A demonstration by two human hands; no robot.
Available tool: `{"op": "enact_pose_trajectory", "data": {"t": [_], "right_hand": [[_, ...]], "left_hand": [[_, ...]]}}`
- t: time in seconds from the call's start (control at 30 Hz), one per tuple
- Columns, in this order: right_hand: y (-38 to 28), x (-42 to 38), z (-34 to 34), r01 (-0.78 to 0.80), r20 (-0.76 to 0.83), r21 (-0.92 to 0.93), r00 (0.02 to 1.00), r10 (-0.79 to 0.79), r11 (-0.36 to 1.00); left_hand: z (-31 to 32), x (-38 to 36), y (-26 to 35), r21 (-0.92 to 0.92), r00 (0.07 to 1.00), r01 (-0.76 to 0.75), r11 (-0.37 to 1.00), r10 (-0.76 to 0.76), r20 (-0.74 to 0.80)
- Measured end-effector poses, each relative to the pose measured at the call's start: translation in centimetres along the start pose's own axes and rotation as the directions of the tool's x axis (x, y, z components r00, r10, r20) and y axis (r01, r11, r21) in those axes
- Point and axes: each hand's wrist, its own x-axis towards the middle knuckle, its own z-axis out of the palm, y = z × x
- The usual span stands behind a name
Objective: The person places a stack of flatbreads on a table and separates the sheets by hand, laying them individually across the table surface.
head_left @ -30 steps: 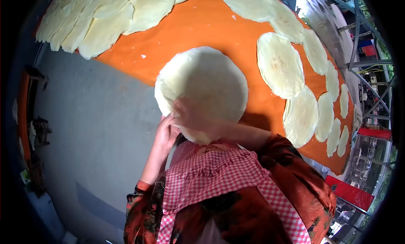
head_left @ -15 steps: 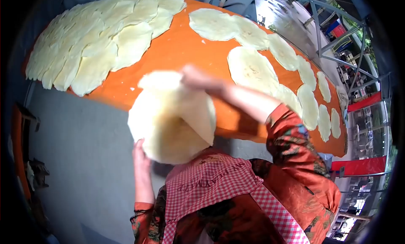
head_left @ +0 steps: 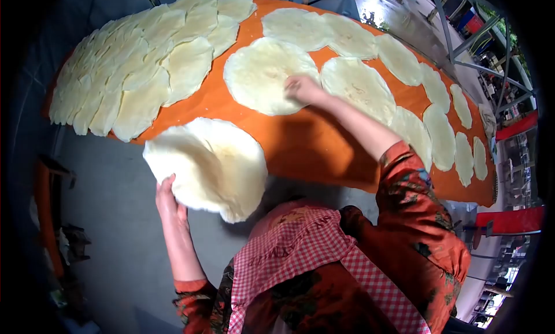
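My left hand [head_left: 171, 204] is closed on the near-left edge of a floppy stack of thin, pale dough rounds [head_left: 237, 160], held in front of the table's near edge. The stack sags into a fold in the middle. My right hand [head_left: 303, 90] reaches over the orange cloth [head_left: 283, 143] with its fingers curled in and nothing showing in them. Beneath it a single dough round [head_left: 263, 74] lies flat, its right part overlapped by the hand. Just right of that hand lies another round [head_left: 361, 91].
Overlapping dough rounds [head_left: 133, 62] cover the left end of the cloth. Several more [head_left: 399, 59] are spread along the back and right. A metal frame [head_left: 480, 39] stands beyond the far right corner. Grey floor [head_left: 110, 201] shows at the lower left.
One dough round has left the stack and now lies flat at the middle of the cloth. My right hand has moved right and away from me; the stack has shifted left.
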Motion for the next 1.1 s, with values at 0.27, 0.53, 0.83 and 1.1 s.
{"op": "enact_pose_trajectory", "data": {"t": [0.27,0.53,0.83,1.1], "right_hand": [[-16.6,-4.0,2.9,0.118,0.090,0.433,0.981,-0.173,0.894],[-17.0,-9.0,10.3,0.568,0.025,-0.006,0.823,-0.568,0.823],[-9.0,-9.7,23.1,0.435,0.498,-0.050,0.791,-0.355,0.899],[-8.5,-6.6,20.8,0.056,0.718,0.084,0.689,-0.099,0.995]], "left_hand": [[12.5,2.9,6.2,-0.117,0.962,-0.063,0.991,0.091,0.258],[0.6,3.3,-6.9,-0.149,0.998,-0.048,0.988,0.054,0.038],[-3.7,2.4,-12.4,-0.411,0.949,0.227,0.883,-0.105,0.297],[-3.2,3.2,-13.5,-0.294,0.970,0.152,0.944,-0.086,0.226]]}}
